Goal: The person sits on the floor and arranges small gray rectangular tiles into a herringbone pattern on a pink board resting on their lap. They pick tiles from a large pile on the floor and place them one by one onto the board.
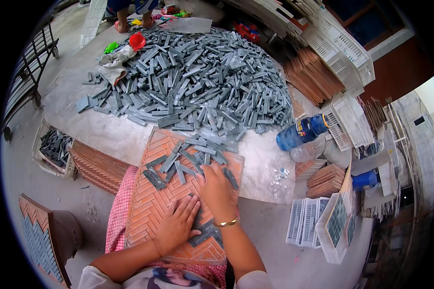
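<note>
An orange mould board (147,207) with a herringbone pattern of slots rests on my lap. My left hand (177,219) lies on it with the fingers stretched out, beside a row of dark grey strip tiles (210,232) set in the slots at the lower right. Toward the board's far end, loose grey strip tiles (169,162) are scattered. Among them my right hand (216,190) is closed, thumb and fingers pinching at a grey strip tile (207,158); the fingers partly hide the grip.
A large heap of grey strip tiles (193,82) covers the table beyond the board. At right are a blue bottle (301,132), stacked orange boards (325,180) and white crates (304,221). A tile-filled board (41,236) stands at lower left. Another person's legs (123,19) show at the far end.
</note>
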The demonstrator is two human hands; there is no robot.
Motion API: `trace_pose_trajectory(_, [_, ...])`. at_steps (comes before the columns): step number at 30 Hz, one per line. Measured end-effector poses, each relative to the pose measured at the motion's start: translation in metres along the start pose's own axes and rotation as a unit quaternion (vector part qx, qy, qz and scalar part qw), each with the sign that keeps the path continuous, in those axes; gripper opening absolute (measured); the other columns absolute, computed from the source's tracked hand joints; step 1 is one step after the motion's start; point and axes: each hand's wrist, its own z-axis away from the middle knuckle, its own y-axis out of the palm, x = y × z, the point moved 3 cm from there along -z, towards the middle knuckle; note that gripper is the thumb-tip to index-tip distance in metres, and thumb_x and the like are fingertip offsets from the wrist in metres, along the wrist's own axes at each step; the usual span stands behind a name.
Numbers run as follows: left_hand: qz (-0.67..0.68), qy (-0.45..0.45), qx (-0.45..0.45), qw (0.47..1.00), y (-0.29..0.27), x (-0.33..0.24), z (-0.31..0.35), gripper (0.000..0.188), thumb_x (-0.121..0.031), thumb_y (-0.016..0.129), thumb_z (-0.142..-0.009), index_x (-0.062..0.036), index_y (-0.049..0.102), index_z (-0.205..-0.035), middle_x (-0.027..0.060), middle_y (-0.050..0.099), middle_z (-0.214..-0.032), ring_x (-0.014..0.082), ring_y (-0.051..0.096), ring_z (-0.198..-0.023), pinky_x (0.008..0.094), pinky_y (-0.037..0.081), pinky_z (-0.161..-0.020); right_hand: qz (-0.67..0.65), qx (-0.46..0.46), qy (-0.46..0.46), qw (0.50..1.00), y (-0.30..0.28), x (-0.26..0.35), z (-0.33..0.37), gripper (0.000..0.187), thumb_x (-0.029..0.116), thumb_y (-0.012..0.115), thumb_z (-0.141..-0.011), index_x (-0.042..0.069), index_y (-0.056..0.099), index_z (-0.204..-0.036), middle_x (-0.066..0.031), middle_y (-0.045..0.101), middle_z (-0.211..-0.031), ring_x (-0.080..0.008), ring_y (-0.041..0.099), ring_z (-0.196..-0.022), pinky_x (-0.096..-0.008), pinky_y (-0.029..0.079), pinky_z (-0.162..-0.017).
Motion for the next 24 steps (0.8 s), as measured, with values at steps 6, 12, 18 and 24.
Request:
trace_pose_trajectory(6, [-0.013,0.0,-0.013,1.0,-0.018,0.006,0.02,0.087,-0.055,0.057,-0.08,-0.0012,0.035,-0.144,0.0118,0.034,-0.15,0.0258,0.031,-0.139,0.0538,0.02,-0.113,-0.057,0.032,0.106,0.992,0.004,-0.009,0.022,0.021,0.01,0.07,-0.08,0.0,0.062,-0.097,-0.0125,0.059,-0.093,-0.0263,0.062,-0.071,-0.0353,0.053,-0.065])
trace_pose_trajectory(12, [0.023,-0.002,-0.031,0.999,-0.011,0.011,0.017,0.086,-0.05,0.063,-0.077,-0.0007,0.037,-0.142,0.0132,0.036,-0.149,0.0268,0.033,-0.137,0.0539,0.02,-0.113,-0.21,0.0,0.127,0.969,-0.003,-0.016,0.056,0.016,0.001,0.07,-0.078,0.0,0.063,-0.093,-0.0039,0.057,-0.087,-0.0104,0.059,-0.069,-0.0225,0.049,-0.059])
trace_pose_trajectory(18, [0.081,-0.002,-0.044,0.996,-0.027,0.024,0.026,0.08,-0.04,0.065,-0.081,-0.0002,0.034,-0.143,0.0135,0.035,-0.149,0.0272,0.032,-0.138,0.0522,0.019,-0.113,-0.371,0.048,0.234,0.897,0.004,-0.032,0.087,0.015,0.0,0.069,-0.081,-0.002,0.064,-0.094,-0.0014,0.061,-0.084,-0.0067,0.059,-0.071,-0.02,0.049,-0.062])
trace_pose_trajectory(24, [0.087,0.018,-0.023,0.996,-0.029,0.024,0.032,0.066,-0.03,0.066,-0.082,-0.0002,0.044,-0.137,0.014,0.037,-0.147,0.0282,0.033,-0.137,0.0546,0.02,-0.112,-0.362,0.069,0.189,0.91,0.001,-0.022,0.091,0.015,-0.004,0.066,-0.083,-0.003,0.063,-0.098,-0.0024,0.061,-0.087,-0.0085,0.061,-0.074,-0.0214,0.05,-0.066])
